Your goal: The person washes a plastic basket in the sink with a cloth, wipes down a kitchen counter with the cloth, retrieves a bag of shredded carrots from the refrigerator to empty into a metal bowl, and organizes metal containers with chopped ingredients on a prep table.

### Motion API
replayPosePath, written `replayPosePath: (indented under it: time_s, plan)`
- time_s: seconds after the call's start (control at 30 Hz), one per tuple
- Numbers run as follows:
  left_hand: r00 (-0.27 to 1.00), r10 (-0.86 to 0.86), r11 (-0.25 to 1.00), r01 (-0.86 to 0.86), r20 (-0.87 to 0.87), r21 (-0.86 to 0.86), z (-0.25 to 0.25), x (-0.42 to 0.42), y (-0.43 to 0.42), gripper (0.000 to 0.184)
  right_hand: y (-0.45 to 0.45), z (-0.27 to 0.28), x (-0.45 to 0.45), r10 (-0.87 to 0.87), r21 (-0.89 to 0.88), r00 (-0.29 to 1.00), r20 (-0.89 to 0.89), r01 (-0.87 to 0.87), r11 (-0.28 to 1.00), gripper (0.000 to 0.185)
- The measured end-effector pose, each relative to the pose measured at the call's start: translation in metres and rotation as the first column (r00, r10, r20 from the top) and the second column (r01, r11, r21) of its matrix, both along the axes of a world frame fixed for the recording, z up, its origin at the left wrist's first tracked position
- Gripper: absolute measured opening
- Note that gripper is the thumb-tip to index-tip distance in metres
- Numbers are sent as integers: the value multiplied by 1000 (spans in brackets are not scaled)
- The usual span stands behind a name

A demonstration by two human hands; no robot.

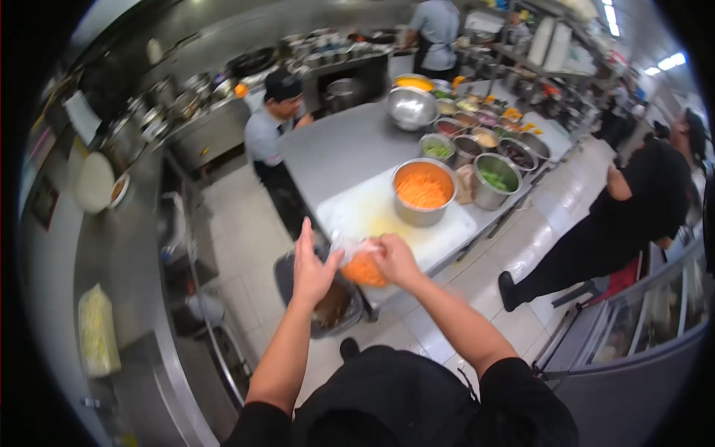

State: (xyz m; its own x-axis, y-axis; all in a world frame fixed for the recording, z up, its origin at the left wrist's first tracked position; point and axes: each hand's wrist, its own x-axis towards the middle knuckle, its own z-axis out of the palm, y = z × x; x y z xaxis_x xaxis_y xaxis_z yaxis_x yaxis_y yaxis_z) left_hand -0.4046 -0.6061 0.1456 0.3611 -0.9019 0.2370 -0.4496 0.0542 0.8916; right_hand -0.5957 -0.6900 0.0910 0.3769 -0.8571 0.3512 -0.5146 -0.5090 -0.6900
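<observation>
The bag (363, 270) is glossy plastic film. The pot (419, 216) and bowl (412, 112) are shiny metal. The board (354, 205) appears smooth plastic; the table (335, 145), satin metal.

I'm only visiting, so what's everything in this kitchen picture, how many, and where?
Clear bag of orange shreds: one, orange, before the table's near end
Large pot: one, silver, on the board
Board: one, white, table's near end
Table: one, grey, centre
Food containers: many, mostly silver, table's right and far side
Big bowl: one, silver, table's far part
Bin: one, grey, floor by table
Filled bag: one, pale yellow, left counter
Other people: at least four, grey or black clothes, left, back, right
Own shirt: one, black, bottom
Left grip: one, bare hand, open beside the bag
Right grip: one, bare hand, holding the bag
</observation>
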Motion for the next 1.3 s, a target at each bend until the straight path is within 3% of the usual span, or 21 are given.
replayPosePath:
  time_s: [0.07, 0.17, 0.23, 0.27, 0.3, 0.37, 0.4, 0.47, 0.5, 0.57, 0.6, 0.67, 0.7, 0.8, 0.87, 0.93, 1.1, 1.13, 1.2, 1.23, 1.3]
  plan:
    - [879, -173, 972, 224, 444, -64, -9, 8, -18, 71, -7, 2, 1, -31, -77, 999, 16, 32, 997, 17]
    - [665, -304, 938, 334, 682, 92, -20, -1, -47, 45, -17, 8, 21, -79, 236, 989, 124, 48, 971, 21]
    - [818, -420, 899, 434, 393, 57, -32, 13, -73, 41, -8, 45, 42, -61, 418, 967, 249, -51, 907, 23]
    - [848, -477, 875, 482, 231, 35, -33, 20, -85, 39, -6, 61, 46, -47, 289, 963, 266, -33, 957, 23]
    - [876, -426, 883, 457, 227, -108, -27, 23, -87, 28, -2, 75, 47, -35, 160, 960, 278, -10, 987, 23]
    - [927, -370, 927, 365, -61, -86, -18, 33, -86, 24, 4, 88, 40, -82, -202, 966, 247, 134, 970, 26]
    - [915, -346, 938, 342, -207, -58, -18, 35, -88, 23, 3, 76, 33, -74, -159, 980, 184, 104, 982, 26]
    - [882, -348, 907, 403, -316, 126, -43, 34, -102, 25, -2, 30, 8, -77, -64, 996, 48, 80, 995, 27]
    - [884, -386, 881, 438, -265, 180, -47, 22, -103, 26, -1, 16, 3, -84, 31, 996, -30, 85, 996, 23]
    - [893, -425, 846, 450, -148, 287, -48, 11, -106, 29, -7, -7, 2, -189, 4, 976, -108, 190, 982, 22]
    - [876, -447, 851, 479, -183, 216, -46, 11, -111, 30, -12, -10, 2, -221, -11, 965, -145, 222, 975, 22]
    - [845, -469, 861, 502, -256, 79, -45, 18, -118, 35, -3, 29, 10, -299, -92, 954, -13, 296, 951, 23]
    - [791, -463, 843, 532, -400, 75, -32, 18, -117, 43, 0, 51, 14, -321, -124, 946, 54, 325, 938, 24]
    - [807, -558, 830, 539, 194, 142, -27, 37, -116, 50, -1, 79, 15, -321, -335, 945, -68, 282, 899, 30]
    - [796, -530, 846, 523, 294, 108, -12, 32, -103, 54, -24, 44, 9, -240, -187, 938, -251, 197, 963, 33]
    - [785, -551, 820, 572, 282, 8, 8, 19, -89, 52, -16, 59, 14, -185, -114, 965, -183, 166, 979, 34]
    - [734, -615, 784, 606, 288, 131, -3, -7, -104, 22, -45, 61, 6, -32, -88, 979, -204, 14, 996, 31]
    - [749, -555, 791, 610, 362, -50, 3, -11, -99, 13, -42, 60, 7, -6, -228, 996, -90, -15, 974, 28]
    - [841, -511, 847, 528, 179, -62, 6, -18, -96, 11, -39, 73, -4, 41, -73, 987, 156, -30, 997, 31]
    - [831, -498, 845, 529, 247, -78, 6, -21, -102, 15, -39, 79, -11, 70, -114, 986, 152, -53, 992, 31]
    - [811, -478, 875, 471, 336, 109, -20, -17, -113, 18, -48, 45, -24, 67, 13, 991, -120, -66, 998, 29]
